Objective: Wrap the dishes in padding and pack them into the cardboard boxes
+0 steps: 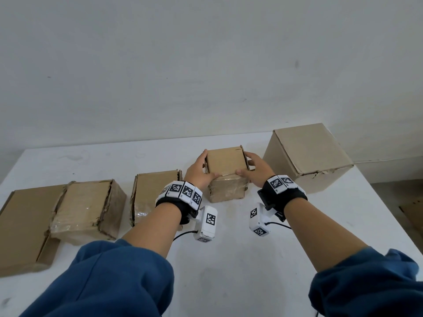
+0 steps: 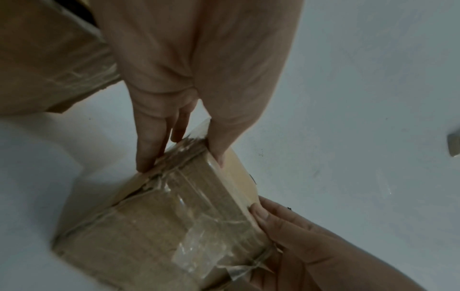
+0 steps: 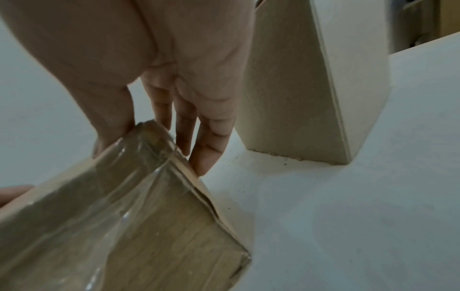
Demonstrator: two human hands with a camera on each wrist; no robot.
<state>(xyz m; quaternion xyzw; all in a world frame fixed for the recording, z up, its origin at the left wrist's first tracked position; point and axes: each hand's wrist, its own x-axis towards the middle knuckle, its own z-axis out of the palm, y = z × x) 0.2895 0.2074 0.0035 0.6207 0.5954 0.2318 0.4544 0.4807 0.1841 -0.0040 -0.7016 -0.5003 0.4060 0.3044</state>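
Small cardboard box at centre of the white table, held between both hands. Its near face carries wrinkled clear tape; its top is closed. From the head view, the box sits at about 12 o'clock from the person.

Left hand on the box's 9 o'clock side: fingers straight along the left wall, thumb laid over the near top edge. The left wrist view shows the fingers pressed flat against the taped corner, with the thumb on the adjoining face.

Right hand on the 3 o'clock side, mirroring the left: thumb on the near top edge, fingers reaching along the right wall. In the right wrist view the fingers are extended beside the box's corner. The box is thus clamped between the two hands, thumb against fingers on each side.

Large cardboard box at 2 o'clock, closed, near the right hand but apart from it. Three further cardboard boxes in a row at 9 to 10 o'clock: the nearest box just behind the left wrist, a taped box beside it, and a flat box at the table's left edge, touching the taped one. Blue sleeves are pushed up both forearms.
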